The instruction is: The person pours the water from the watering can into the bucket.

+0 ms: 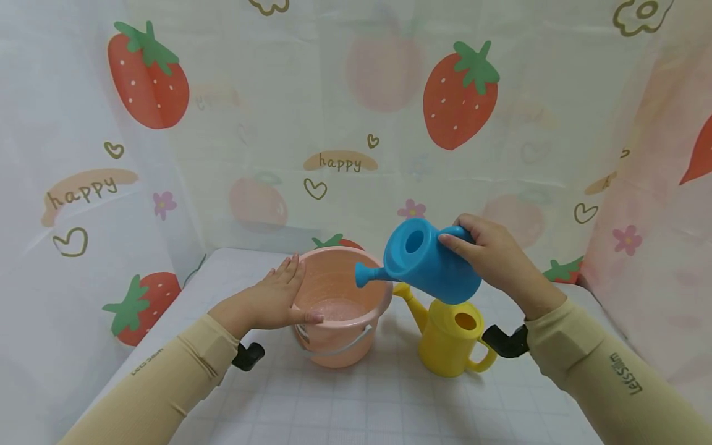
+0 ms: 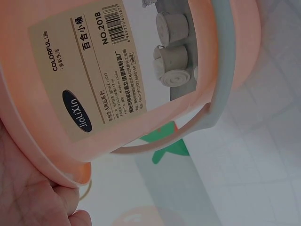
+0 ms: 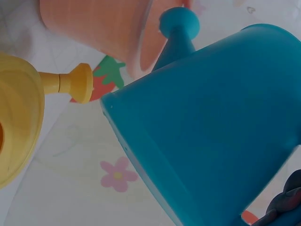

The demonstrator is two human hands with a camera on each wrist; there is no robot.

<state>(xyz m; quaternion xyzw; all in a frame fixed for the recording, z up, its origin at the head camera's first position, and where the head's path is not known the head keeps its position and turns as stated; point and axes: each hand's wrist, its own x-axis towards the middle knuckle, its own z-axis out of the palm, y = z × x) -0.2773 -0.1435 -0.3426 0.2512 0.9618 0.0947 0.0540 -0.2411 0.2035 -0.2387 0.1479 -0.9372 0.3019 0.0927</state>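
My right hand (image 1: 499, 254) grips the handle of a blue watering can (image 1: 436, 269), thumb on top of it. The can is raised and tilted, its spout (image 1: 364, 274) over the right side of a pink bucket (image 1: 340, 346). My left hand (image 1: 266, 303) rests on the bucket's left rim with the fingers spread and fairly straight, the thumb along the near edge. A little clear liquid shows at the bucket's bottom. In the left wrist view, the bucket's side carries a printed label (image 2: 84, 80) beside its pale handle (image 2: 223, 61).
A yellow watering can (image 1: 445, 346) stands upright just right of the bucket, below the blue one, its spout towards the bucket. The white table (image 1: 334, 408) is backed by a hanging sheet (image 1: 334, 80) printed with strawberries, hearts and flowers.
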